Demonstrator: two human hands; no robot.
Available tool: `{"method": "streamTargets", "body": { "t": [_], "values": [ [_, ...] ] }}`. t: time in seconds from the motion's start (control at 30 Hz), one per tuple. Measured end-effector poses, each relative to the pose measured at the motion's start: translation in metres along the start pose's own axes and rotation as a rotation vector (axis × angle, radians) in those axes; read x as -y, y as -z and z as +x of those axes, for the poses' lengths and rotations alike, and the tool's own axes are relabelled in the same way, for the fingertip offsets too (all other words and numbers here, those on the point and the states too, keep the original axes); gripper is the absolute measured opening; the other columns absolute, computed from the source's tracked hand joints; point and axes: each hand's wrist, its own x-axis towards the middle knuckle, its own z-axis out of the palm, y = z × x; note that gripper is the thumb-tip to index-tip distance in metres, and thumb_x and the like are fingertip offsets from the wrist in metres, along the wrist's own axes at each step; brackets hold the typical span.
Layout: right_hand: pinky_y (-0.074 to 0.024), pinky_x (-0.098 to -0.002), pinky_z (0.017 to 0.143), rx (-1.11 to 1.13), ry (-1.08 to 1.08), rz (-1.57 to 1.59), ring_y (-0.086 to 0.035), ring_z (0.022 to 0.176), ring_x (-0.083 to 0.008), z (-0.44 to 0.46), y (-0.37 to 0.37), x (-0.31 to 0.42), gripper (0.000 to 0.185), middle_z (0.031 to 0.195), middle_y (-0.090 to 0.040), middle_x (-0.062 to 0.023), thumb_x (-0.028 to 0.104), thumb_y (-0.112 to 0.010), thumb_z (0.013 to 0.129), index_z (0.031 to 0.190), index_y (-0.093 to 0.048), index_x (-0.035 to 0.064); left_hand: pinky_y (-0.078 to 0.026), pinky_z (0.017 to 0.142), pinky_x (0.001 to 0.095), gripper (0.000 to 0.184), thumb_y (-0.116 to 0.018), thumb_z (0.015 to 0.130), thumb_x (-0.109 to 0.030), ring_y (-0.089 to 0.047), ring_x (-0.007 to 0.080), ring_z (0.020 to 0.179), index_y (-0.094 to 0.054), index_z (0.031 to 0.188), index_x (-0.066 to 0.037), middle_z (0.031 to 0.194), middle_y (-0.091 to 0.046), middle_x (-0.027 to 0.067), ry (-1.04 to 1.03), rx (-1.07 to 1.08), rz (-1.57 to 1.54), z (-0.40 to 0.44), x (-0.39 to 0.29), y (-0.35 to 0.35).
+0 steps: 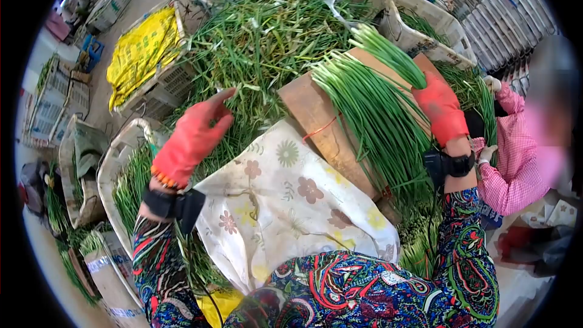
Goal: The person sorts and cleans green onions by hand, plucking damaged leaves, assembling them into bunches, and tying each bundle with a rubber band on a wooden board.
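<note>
Over the board's [306, 102] edge — held green stalks [392, 56]

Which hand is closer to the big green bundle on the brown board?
Right. The right hand grips a smaller bunch, just to the right of the big green bundle. The left hand is farther away, left of the brown board, by the leafy heap.

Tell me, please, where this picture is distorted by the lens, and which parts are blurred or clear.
Head view: black corners frame a rounded image, and the ribbed stack curves near the edge; head view: the nearby person's head is blurred beyond detail; head view: the green stalks and floral cloth look fairly clear.
</note>
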Motion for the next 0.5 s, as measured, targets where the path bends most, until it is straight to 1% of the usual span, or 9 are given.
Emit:
{"method": "streamTargets", "body": {
  "t": [0.03,0.07,0.17,0.23,0.3,0.37,0.43,0.47,0.5],
  "values": [
    [-0.0432,-0.0393,0.079,0.032,-0.024,-0.008,-0.056,0.093,-0.0350,0.008,-0.007,-0.005,0.038,0.098,-0.060,-0.0189,0.027,-0.057,0.077,0.108,-0.054,0.0060,-0.047,0.078,0.0305,0.047,-0.058,0.080,-0.007,-0.060,0.0194,0.083,-0.047,0.125,-0.012,0.089,-0.062,0.0092,-0.073,0.002,0.076,0.020,-0.010,-0.009],
    [-0.0434,-0.0400,0.080,0.067,-0.048,-0.015,-0.056,0.093,-0.0355,0.015,-0.016,-0.008,0.039,0.098,-0.060,-0.0194,0.029,-0.057,0.077,0.109,-0.054,0.0062,-0.048,0.079,0.0338,0.053,-0.059,0.076,-0.005,-0.060,0.0244,0.085,-0.045,0.126,-0.014,0.096,-0.061,0.0118,-0.123,0.052,0.122,0.042,-0.024,-0.016],
    [-0.0435,-0.0403,0.083,0.135,-0.079,0.009,-0.056,0.096,-0.0359,0.025,-0.029,0.002,0.042,0.100,-0.060,-0.0206,0.030,-0.056,0.076,0.111,-0.053,0.0060,-0.042,0.090,0.0376,0.064,-0.061,0.074,-0.006,-0.053,0.0279,0.103,-0.036,0.132,-0.016,0.112,-0.056,0.0132,-0.277,0.141,0.268,0.100,-0.038,-0.052],
    [-0.0435,-0.0405,0.083,0.157,-0.085,0.007,-0.056,0.095,-0.0364,0.039,-0.055,-0.002,0.042,0.099,-0.060,-0.0207,0.029,-0.057,0.075,0.110,-0.053,0.0055,-0.029,0.102,0.0431,0.078,-0.063,0.070,-0.008,-0.037,0.0309,0.122,-0.026,0.137,-0.020,0.130,-0.041,0.0131,-0.414,0.075,0.516,0.123,-0.041,-0.089],
    [-0.0440,-0.0415,0.082,0.168,-0.104,0.047,-0.057,0.094,-0.0371,0.049,-0.076,-0.006,0.035,0.098,-0.061,-0.0198,0.027,-0.055,0.075,0.103,-0.054,0.0049,-0.017,0.106,0.0489,0.081,-0.060,0.069,-0.012,-0.024,0.0308,0.131,-0.022,0.139,-0.024,0.141,-0.027,0.0091,-0.508,0.100,0.512,0.135,-0.042,-0.123],
    [-0.0442,-0.0425,0.082,0.171,-0.100,0.055,-0.057,0.093,-0.0373,0.053,-0.089,-0.006,0.032,0.096,-0.061,-0.0192,0.026,-0.055,0.075,0.100,-0.054,0.0048,-0.015,0.107,0.0486,0.079,-0.059,0.069,-0.017,-0.021,0.0294,0.132,-0.023,0.139,-0.025,0.142,-0.025,0.0076,-0.638,0.028,0.783,0.146,-0.027,-0.166],
    [-0.0448,-0.0435,0.080,0.246,-0.087,0.025,-0.058,0.091,-0.0369,0.045,-0.097,0.001,0.030,0.094,-0.062,-0.0182,0.022,-0.053,0.076,0.100,-0.053,0.0052,-0.013,0.107,0.0483,0.080,-0.061,0.067,-0.021,-0.020,0.0287,0.133,-0.024,0.139,-0.024,0.143,-0.023,0.0066,-0.725,-0.038,0.837,0.153,-0.027,-0.193],
    [-0.0453,-0.0430,0.079,0.187,0.069,0.084,-0.058,0.092,-0.0356,0.040,-0.120,-0.013,0.034,0.096,-0.061,-0.0176,0.023,-0.054,0.077,0.105,-0.051,0.0043,-0.012,0.108,0.0481,0.081,-0.061,0.067,-0.023,-0.020,0.0283,0.133,-0.024,0.138,-0.024,0.144,-0.023,0.0062,-0.767,-0.071,0.860,0.157,-0.028,-0.204],
    [-0.0457,-0.0414,0.079,0.236,0.064,0.000,-0.057,0.094,-0.0333,0.032,-0.111,-0.002,0.041,0.101,-0.059,-0.0171,0.025,-0.055,0.077,0.110,-0.048,0.0017,-0.012,0.108,0.0484,0.085,-0.063,0.064,-0.024,-0.020,0.0281,0.133,-0.023,0.139,-0.023,0.144,-0.022,0.0062,-0.746,0.002,0.736,0.162,-0.039,-0.205]
  ]
}}
